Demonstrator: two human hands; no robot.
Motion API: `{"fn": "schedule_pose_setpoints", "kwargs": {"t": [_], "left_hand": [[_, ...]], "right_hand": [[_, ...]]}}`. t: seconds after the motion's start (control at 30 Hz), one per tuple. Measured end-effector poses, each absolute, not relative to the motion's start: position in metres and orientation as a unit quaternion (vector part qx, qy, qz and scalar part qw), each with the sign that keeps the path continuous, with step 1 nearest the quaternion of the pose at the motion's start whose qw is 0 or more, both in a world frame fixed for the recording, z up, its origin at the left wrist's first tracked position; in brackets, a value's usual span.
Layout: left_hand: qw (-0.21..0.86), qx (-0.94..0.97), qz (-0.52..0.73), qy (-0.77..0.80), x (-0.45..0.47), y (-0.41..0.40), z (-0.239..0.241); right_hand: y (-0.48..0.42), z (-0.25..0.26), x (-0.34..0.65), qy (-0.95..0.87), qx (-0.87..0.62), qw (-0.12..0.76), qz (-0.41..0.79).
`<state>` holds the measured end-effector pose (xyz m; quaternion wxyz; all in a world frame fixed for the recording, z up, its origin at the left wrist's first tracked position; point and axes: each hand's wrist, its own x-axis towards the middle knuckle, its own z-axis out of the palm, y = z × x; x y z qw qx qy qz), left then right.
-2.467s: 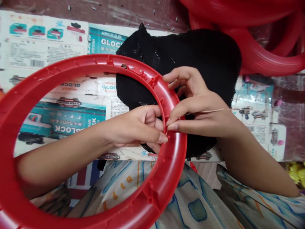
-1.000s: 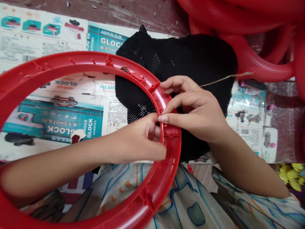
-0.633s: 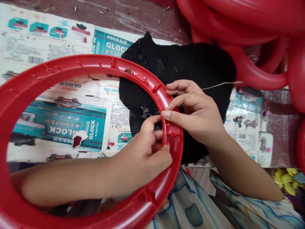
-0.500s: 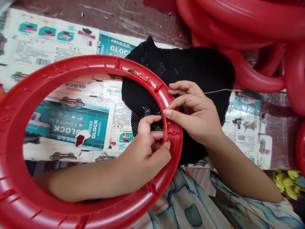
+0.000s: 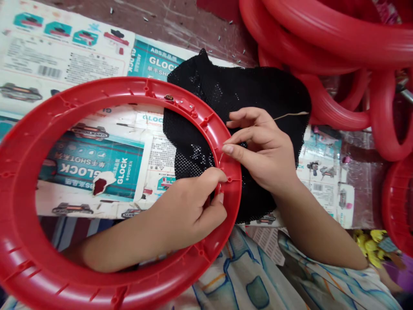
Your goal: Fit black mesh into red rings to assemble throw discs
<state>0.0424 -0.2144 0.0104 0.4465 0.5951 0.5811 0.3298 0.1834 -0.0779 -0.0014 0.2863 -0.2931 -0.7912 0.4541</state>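
A large red plastic ring [image 5: 24, 224], its ribbed inner side facing up, is tilted over my lap and the table edge. My left arm passes through its opening, and my left hand [image 5: 200, 202] is closed at the ring's inner right rim, pinching a thin tan cord [image 5: 292, 114] there. Just above, my right hand [image 5: 263, 150] holds the same cord between thumb and index finger, close to the rim. The cord's loose end trails right from behind that hand. Beneath both hands and the ring lies a black mesh cloth [image 5: 274, 90].
Printed cardboard [image 5: 151, 146] covers the table under the ring. Several red rings [image 5: 322, 38] are piled at the upper right, with another red ring [image 5: 396, 206] at the right edge. Small yellow pieces [image 5: 371, 245] sit at the lower right. Bits of debris lie on the brown tabletop [image 5: 180, 26].
My left hand has shifted up along the rim and its index finger now curls over onto the edge. A short stretch of cord shows between the hands. The view has shifted slightly.
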Motion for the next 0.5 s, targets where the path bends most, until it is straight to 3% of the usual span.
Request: {"fn": "schedule_pose_setpoints", "kwargs": {"t": [0.27,0.5], "left_hand": [[0.412,0.632,0.336,0.564,0.046,-0.212,0.011],[0.382,0.652,0.339,0.56,0.049,-0.214,0.008]], "right_hand": [[-0.066,0.005,0.177,-0.832,-0.217,0.241,0.449],[-0.059,0.012,0.174,-0.821,-0.245,0.166,0.488]]}}
